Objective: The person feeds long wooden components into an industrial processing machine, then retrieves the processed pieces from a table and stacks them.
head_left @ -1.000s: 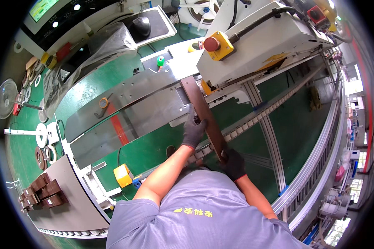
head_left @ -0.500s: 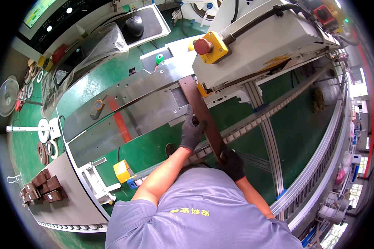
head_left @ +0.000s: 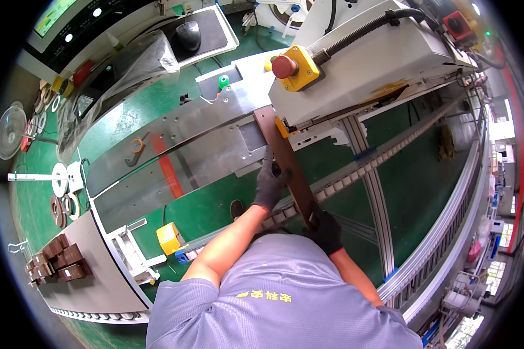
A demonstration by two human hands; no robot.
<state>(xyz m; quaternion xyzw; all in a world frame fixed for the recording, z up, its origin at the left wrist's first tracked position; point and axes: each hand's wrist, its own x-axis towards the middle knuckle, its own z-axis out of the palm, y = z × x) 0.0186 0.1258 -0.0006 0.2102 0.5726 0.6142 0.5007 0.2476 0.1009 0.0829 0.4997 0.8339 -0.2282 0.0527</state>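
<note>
A long, flat brown board [head_left: 286, 152] slants across the middle, its far end on the metal machine bed [head_left: 212, 156] next to a square cut-out. My left hand [head_left: 271, 185], in a dark glove, grips the board's left side with the thumb over it and the index finger stretched along the edge. At the near end, close to my body, my right hand [head_left: 327, 232] is closed around the board, also gloved; some of its fingers are hidden.
A red stop button [head_left: 284, 66] on a yellow box sits on the white machine housing [head_left: 367, 64] right of the board's far end. A roller rail [head_left: 343, 181] runs beneath the board. Brown blocks [head_left: 61, 259] are stacked on a grey table at left. A hex-key-like tool [head_left: 135, 152] lies on the bed.
The view has shifted very slightly. Both hands keep their hold on the board, which stays in nearly the same place against the machine.
</note>
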